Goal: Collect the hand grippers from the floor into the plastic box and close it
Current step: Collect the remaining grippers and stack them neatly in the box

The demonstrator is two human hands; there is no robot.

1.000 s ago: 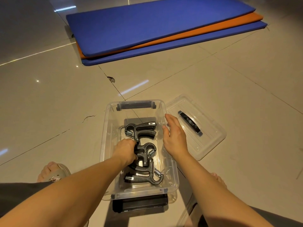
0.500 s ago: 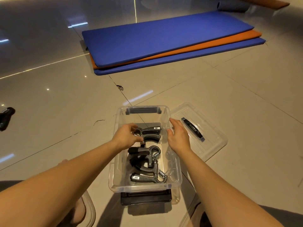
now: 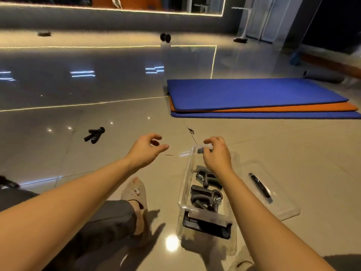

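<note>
The clear plastic box (image 3: 184, 184) stands open on the tiled floor at lower centre. Several black hand grippers (image 3: 206, 192) lie inside it. Its clear lid (image 3: 281, 204) with a dark handle lies flat on the floor just to the right. My right hand (image 3: 216, 156) is over the far end of the box, its fingers curled at the rim there. Left of the box, my left hand (image 3: 146, 150) hovers above the floor, fingers loosely curled and holding nothing. Another black hand gripper (image 3: 94, 134) lies on the floor farther off to the left.
Stacked blue and orange mats (image 3: 254, 98) lie beyond the box to the right. My sandalled foot (image 3: 136, 194) is beside the box on its left. A dark object (image 3: 7, 184) shows at the left edge. A small dumbbell (image 3: 165, 37) sits far back.
My left hand has come up out of the box and moved left. My right hand slid from the right rim to the far end. The view lifted and turned left.
</note>
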